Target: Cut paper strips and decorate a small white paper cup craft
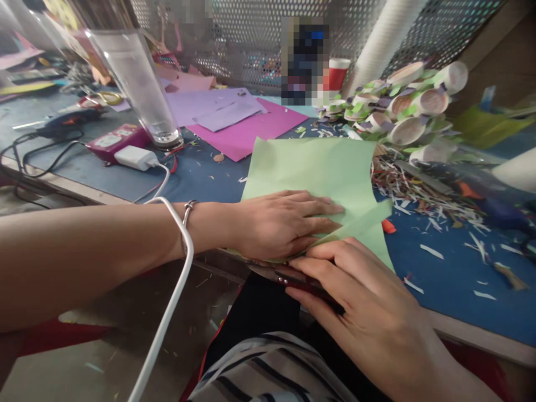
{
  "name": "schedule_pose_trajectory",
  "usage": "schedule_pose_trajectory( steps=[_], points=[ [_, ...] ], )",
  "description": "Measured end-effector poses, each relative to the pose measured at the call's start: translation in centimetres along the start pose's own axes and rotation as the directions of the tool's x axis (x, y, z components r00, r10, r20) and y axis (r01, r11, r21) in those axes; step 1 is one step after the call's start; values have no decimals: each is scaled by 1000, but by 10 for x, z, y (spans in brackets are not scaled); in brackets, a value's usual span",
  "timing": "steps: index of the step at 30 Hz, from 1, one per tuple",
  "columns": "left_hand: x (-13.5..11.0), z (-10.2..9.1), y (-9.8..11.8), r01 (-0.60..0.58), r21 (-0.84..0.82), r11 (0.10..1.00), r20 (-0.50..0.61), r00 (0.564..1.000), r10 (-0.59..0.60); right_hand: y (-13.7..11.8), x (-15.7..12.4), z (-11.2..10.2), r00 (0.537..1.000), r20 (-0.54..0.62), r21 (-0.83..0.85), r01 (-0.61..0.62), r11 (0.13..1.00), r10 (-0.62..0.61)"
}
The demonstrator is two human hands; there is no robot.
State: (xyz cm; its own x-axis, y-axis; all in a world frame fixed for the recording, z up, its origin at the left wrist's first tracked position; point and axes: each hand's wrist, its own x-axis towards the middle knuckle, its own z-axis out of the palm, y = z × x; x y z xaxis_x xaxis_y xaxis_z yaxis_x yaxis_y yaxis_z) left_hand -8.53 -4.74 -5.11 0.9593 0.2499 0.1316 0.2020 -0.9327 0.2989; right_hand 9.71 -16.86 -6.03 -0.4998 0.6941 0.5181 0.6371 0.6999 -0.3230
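A light green paper sheet lies on the blue table top at its near edge. My left hand rests flat on the sheet, fingers stretched out to the right, pressing it down. My right hand sits just below it at the table edge, fingers closed round dark red-handled scissors. The scissor blades are hidden under the hands and paper. A narrow flap of the green paper lifts up between the two hands.
A tall clear glass stands at the back left beside a white charger with its white cable. Pink paper and purple paper lie behind. Paper scraps and a decorated paper-cup cluster fill the right.
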Motion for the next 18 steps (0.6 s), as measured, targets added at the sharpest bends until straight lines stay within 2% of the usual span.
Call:
schedule_pose_trajectory(
  steps=[3, 11, 18],
  points=[
    [-1, 1, -2, -27, 17, 999, -11, 1000, 28, -2, 3, 4, 1000, 2, -21, 11, 1000, -11],
    [2, -9, -1, -2, 6, 1000, 86, 996, 2, -6, 6, 9, 1000, -8, -24, 9, 1000, -9],
    [1, -7, -4, -13, -35, 999, 65, 998, 15, -8, 2, 7, 999, -24, 13, -36, 999, 36]
  ],
)
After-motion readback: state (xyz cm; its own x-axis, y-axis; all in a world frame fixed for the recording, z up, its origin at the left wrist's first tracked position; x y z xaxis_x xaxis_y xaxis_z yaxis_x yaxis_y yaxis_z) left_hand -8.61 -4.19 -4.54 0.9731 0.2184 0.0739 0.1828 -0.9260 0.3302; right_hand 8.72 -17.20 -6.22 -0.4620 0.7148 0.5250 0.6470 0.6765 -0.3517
